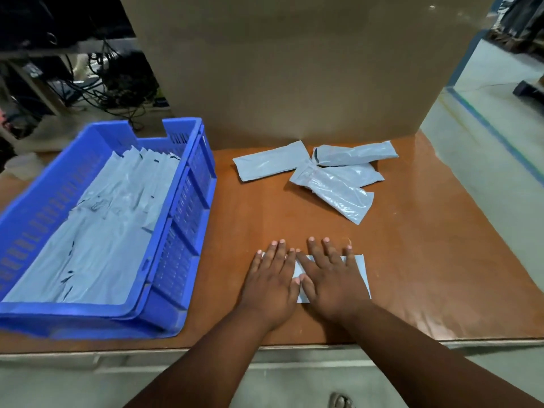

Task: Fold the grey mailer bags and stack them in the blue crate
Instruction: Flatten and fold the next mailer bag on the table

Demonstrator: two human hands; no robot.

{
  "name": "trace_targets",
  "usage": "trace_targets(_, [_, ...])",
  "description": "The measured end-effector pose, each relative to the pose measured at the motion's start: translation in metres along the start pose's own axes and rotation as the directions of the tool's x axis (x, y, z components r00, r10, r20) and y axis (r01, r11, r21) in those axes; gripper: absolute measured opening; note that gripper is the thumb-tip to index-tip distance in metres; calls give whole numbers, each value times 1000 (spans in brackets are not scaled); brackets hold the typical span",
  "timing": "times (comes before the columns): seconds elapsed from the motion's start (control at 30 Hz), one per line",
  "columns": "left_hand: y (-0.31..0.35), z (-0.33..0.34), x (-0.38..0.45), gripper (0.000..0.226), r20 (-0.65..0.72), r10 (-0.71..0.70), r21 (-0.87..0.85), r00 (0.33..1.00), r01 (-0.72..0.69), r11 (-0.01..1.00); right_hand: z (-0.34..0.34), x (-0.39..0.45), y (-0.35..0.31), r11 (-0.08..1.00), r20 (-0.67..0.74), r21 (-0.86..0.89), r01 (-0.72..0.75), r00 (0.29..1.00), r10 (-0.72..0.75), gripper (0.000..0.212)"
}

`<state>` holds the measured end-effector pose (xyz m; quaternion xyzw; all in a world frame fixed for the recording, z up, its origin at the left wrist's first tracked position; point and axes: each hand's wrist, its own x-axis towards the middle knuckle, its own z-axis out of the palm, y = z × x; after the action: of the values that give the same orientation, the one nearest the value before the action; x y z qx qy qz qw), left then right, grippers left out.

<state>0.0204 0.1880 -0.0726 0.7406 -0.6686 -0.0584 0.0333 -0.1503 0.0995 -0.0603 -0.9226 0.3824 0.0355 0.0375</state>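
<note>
Both flat palms, left hand (269,285) and right hand (331,282), press (fingers spread) atop the grey mailer bag (361,272).

Five loose mailer bags (360,267) — one crate (188,184) — one box (294,63).

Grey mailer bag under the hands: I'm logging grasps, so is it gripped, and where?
Not gripped. The left hand and right hand press flat on the mailer bag, covering most of it.
</note>
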Motion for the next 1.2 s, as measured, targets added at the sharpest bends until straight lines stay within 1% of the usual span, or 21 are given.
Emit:
trace_targets(0.13, [-8, 3, -2, 69, -20, 0, -5, 1000, 0, 1000, 1, 2, 2, 1000, 16, -12, 25, 1000, -25, 63])
trace_targets(0.23, [-8, 2, -3, 70, -11, -42, -6, 999, 42, 999, -2, 6, 5, 998, 22, 13, 61, 998, -61, 66])
trace_targets(0.4, [-1, -9, -3, 76, 45, -116, 6, 992, 116, 993, -16, 12, 10, 993, 48, 36, 113, 992, -115, 73])
trace_targets(0.47, [0, -14, -5, 80, 64, -128, 23, 990, 127, 992, -22, 5, 12, 993, 30, 54, 108, 994, -110, 71])
trace_targets(0.53, [5, -18, -10, 82, 46, -87, 34, 995, 86, 996, -23, -12, 18, 995, -31, 81, 59, 998, -57, 68])
trace_targets(0.6, [15, -19, -13, 77, 15, 27, 31, 1000, -27, 999, -17, -36, 30, 997, -71, 79, 20, 997, -14, 68])
trace_targets(0.67, [32, -14, -13, 69, -20, 146, 25, 989, -146, 989, -8, -57, 43, 998, -74, 40, 44, 996, -41, 68])
trace_targets(0.73, [48, -7, -11, 67, 4, 183, 39, 983, -183, 982, 2, -70, 53, 996, -34, -7, 94, 995, -94, 70])
trace_targets(0.83, [54, -1, -10, 68, 30, 154, 78, 988, -156, 985, 10, -74, 59, 991, -8, 1, 131, 991, -131, 71])
trace_targets(0.97, [49, 6, -8, 68, 45, 149, 88, 988, -153, 984, 12, -70, 60, 991, 26, 17, 134, 991, -134, 73])
trace_targets(1.1, [51, 6, -8, 70, 85, 68, 130, 994, -79, 988, 13, -68, 59, 991, 20, 36, 126, 992, -126, 73])
trace_targets(1.2, [50, 1, -7, 71, 114, 31, 103, 993, -43, 994, 11, -70, 56, 993, 30, 45, 106, 994, -107, 74])
